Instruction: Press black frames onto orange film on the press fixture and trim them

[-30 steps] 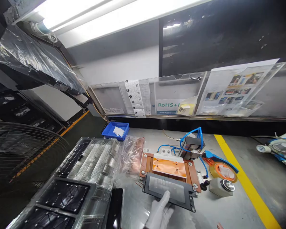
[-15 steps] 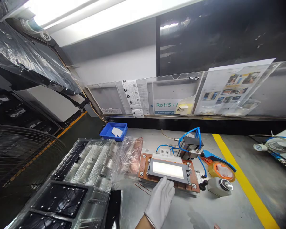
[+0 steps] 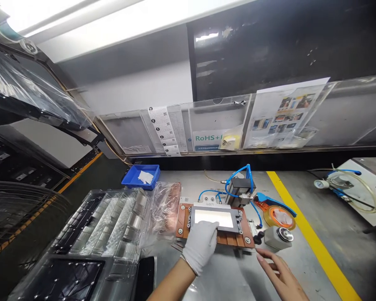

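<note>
My left hand (image 3: pixel 201 244), in a white glove, rests at the lower left of a flat panel with a bright white face (image 3: pixel 224 218) and a dark frame (image 3: pixel 203 209). Its fingers are bent and drawn together, and whatever may be in them is hidden. The panel lies on a copper-brown fixture (image 3: pixel 221 239) with screws at its corners. My bare right hand (image 3: pixel 282 274) is at lower right, fingers apart and holding nothing, just in front of the fixture's right corner and a pale square bottle with a metal top (image 3: pixel 277 239).
Behind the fixture stands a black pneumatic block (image 3: pixel 240 188) with blue hoses. A tape roll (image 3: pixel 280 218) lies to its right. On the left are clear plastic trays (image 3: pixel 115 261), a plastic-wrapped copper-coloured piece (image 3: pixel 167 207), a blue bin (image 3: pixel 133 177) and a dark phone-like slab (image 3: pixel 146 276).
My left hand has moved from the panel's front edge onto its lower left, and its fingers have bent. My right hand has come into view from below. The camera has turned slightly right.
</note>
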The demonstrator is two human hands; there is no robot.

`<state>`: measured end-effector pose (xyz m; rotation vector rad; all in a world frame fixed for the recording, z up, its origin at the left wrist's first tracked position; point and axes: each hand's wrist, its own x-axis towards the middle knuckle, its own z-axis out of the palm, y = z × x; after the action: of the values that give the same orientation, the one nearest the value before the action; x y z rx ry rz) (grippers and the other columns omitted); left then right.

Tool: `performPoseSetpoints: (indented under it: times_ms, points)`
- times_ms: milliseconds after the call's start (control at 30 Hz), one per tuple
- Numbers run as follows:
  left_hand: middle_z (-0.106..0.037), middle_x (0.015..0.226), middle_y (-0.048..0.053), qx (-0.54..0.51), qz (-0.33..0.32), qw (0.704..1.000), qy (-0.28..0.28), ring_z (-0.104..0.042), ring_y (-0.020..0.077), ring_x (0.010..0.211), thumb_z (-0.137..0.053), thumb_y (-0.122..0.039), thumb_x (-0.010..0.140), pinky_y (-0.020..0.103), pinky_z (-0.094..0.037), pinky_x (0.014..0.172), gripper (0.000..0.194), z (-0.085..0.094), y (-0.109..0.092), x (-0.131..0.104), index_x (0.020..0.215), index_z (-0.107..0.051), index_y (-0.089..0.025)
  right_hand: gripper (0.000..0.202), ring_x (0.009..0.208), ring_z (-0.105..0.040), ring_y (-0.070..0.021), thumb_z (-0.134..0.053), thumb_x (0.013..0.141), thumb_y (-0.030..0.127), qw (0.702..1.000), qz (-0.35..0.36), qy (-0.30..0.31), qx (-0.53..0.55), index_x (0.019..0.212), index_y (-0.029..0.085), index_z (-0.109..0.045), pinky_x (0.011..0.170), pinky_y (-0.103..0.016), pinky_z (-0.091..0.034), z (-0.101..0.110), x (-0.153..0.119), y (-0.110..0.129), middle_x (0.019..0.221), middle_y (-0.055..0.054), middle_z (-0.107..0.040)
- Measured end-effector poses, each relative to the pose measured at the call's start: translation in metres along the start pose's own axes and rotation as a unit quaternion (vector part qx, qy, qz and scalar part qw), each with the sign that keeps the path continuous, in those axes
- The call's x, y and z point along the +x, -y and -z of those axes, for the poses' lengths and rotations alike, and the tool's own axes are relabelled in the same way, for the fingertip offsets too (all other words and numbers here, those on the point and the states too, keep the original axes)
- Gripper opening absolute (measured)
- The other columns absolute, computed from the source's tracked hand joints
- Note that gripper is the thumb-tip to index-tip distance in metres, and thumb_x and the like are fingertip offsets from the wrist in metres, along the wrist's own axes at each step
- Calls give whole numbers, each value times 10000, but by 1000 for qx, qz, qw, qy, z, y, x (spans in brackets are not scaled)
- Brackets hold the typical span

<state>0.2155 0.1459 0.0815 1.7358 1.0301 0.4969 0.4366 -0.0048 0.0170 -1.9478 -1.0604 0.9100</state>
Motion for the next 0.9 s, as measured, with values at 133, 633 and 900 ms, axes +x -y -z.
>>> performPoseSetpoints:
  times_ms: [133,633,900]
  points:
    - [-414,1519,119,65,-76,995,11,-205,333,1464,-676,-295,739,463,30,1213,689,-7,-1,15,1395,-497,-182,563,888,-669,-233,-426,877,621,996,67,-15,-58,1222,201,-573,776,-363,-570,8,32,17,1272,-150,-556]
    - [-436,1481,186,118,56,971,-201,-356,286,1389,-515,-417,870,424,-203,1184,638,47,18,-4,1412,-444,-88,405,764,-704,-327,-380,843,503,961,95,-3,-258,855,263,-706,638,-418,-543,18,37,30,819,-92,-735]
    - [-546,1299,227,62,157,969,-182,-614,270,990,-499,-438,848,429,-413,1015,627,59,34,-11,1343,-486,-54,456,813,-679,-309,-387,816,584,972,68,-20,-224,874,256,-699,652,-423,-522,24,46,37,1145,-101,-680]
